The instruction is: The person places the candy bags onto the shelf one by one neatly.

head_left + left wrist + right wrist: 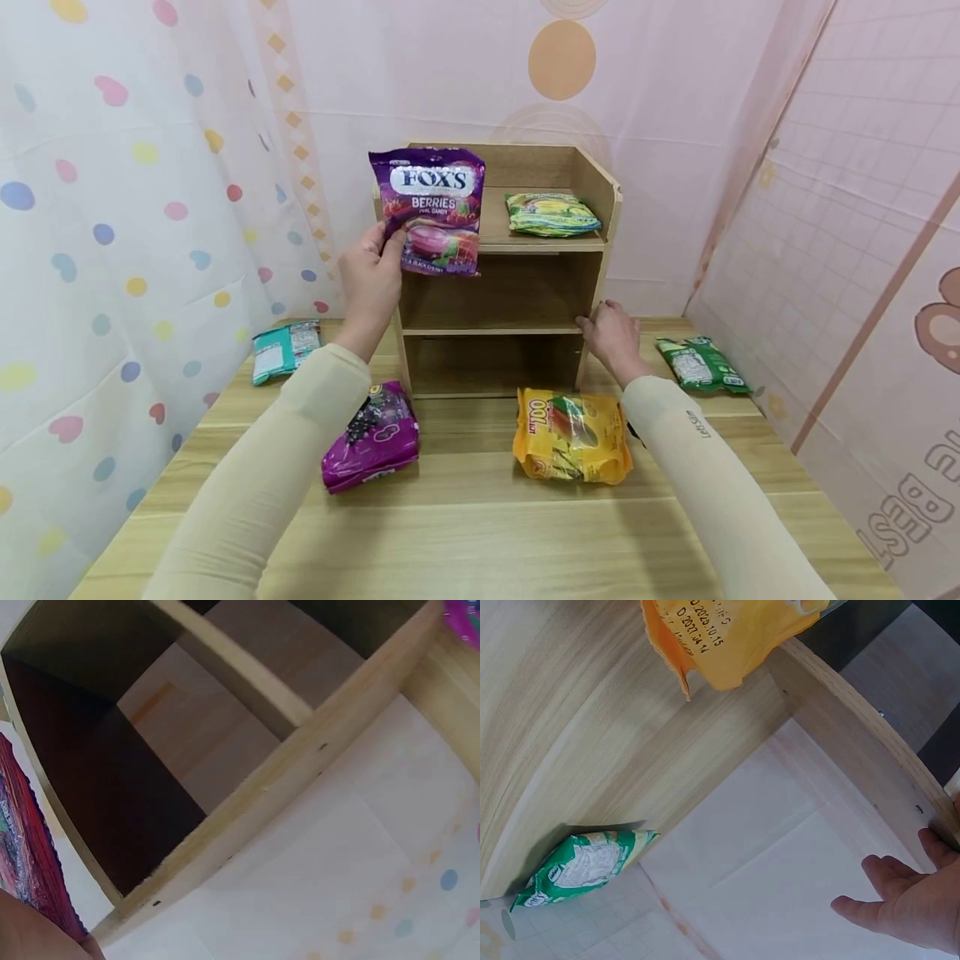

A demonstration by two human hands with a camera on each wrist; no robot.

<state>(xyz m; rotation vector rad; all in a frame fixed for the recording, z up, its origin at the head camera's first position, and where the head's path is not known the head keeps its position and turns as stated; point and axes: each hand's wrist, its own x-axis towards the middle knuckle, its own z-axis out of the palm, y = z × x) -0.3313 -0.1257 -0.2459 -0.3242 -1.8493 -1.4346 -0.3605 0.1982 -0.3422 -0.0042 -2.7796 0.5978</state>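
Observation:
In the head view my left hand (372, 279) pinches a purple bag of Fox's Berries candy (435, 208) by its lower left edge, held upright before the top left of a small wooden shelf (500, 332). Only a strip of that bag shows at the left edge of the left wrist view. My right hand (613, 335) grips the shelf's right side panel (855, 727), thumb at the front edge and a finger on the outer face. Its other fingers spread loosely away from the wood. A yellow-green candy bag (553, 214) lies on the top tier.
On the wooden table (465, 542), a purple grape bag (382, 446) and a yellow mango bag (573, 437) lie before the shelf. A teal packet (283, 352) is at the left, a green packet (701, 364) at the right. Patterned curtains (150, 192) surround the table.

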